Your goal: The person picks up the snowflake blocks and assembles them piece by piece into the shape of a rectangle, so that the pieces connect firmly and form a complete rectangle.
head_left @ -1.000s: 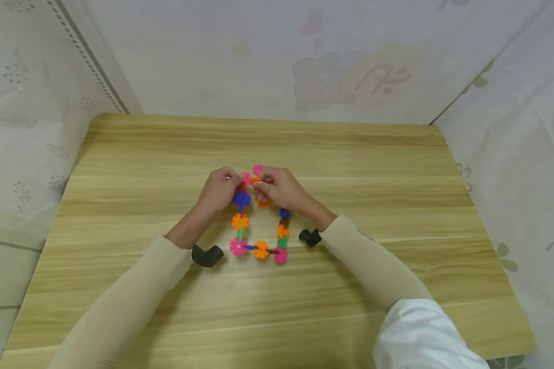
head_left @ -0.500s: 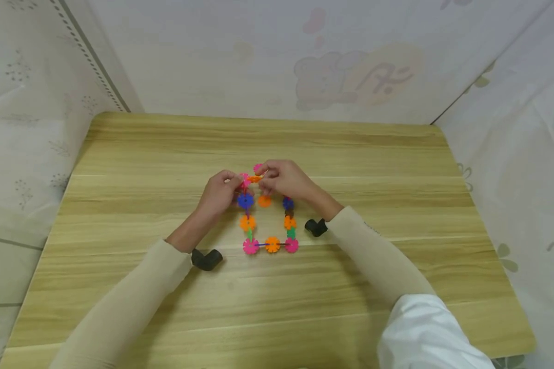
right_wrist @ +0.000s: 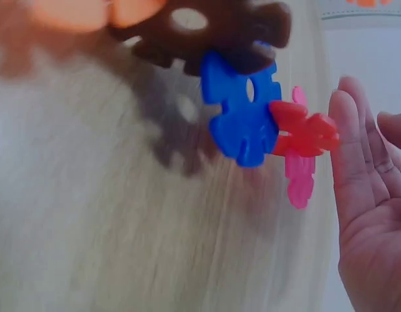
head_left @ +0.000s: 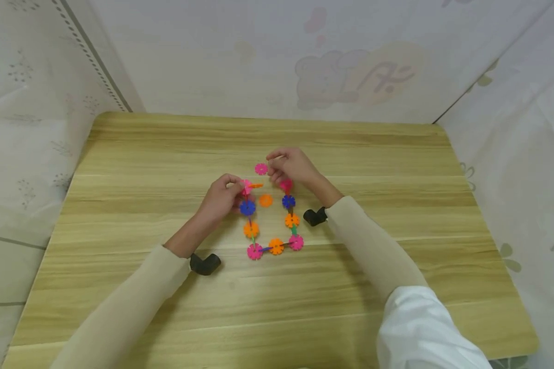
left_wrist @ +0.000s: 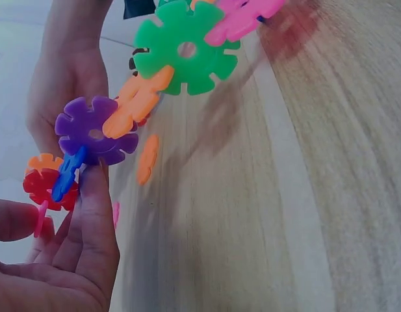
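Wooden table [head_left: 397, 266] carries it all, and the frame of coloured snowflake discs [head_left: 272, 225] lies near its middle, nearer the far edge than the near one. A moment ago both hands met at the frame's far side, joined over one orange piece; now that side is open, and the frame's two arms stand apart. The left hand [head_left: 221, 197] pinches the far end of the left arm, where a pink and an orange piece stick out. The right hand [head_left: 291, 166] has drawn off toward the far edge; its fingers are curled above the right arm's pink end, though I cannot tell whether they grip anything. A loose pink disc [head_left: 260, 168] lies just beside it, a loose orange disc [head_left: 265, 200] between the arms.
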A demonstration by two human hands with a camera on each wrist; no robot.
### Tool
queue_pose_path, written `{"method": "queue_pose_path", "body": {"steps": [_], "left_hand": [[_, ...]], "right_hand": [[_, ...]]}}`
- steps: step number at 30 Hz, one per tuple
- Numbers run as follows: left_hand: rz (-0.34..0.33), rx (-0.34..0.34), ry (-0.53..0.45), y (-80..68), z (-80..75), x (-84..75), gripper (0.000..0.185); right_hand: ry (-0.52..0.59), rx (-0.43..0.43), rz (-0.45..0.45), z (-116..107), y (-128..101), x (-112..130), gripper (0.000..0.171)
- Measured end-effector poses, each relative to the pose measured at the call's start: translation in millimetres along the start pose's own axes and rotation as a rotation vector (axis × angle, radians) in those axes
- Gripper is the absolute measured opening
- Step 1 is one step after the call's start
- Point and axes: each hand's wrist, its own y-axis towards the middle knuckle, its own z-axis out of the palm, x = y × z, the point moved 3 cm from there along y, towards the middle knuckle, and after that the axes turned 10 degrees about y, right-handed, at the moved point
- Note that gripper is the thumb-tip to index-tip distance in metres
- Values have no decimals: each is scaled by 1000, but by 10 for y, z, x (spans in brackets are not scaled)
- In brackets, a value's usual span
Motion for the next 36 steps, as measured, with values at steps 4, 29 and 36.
{"method": "queue_pose_path", "body": {"steps": [4,29,36], "left_hand": [[-2,24,-24,-9,19,-8,23],[23,82,-21,-19,53,29,32],[25,77,-27,-14,43,39,32]], "right_hand": [[13,-39,25,-9,59,-7,32],[-91,6,122,160,198,-67,35],[-205,-13,111,181,208,-57,28]]}}
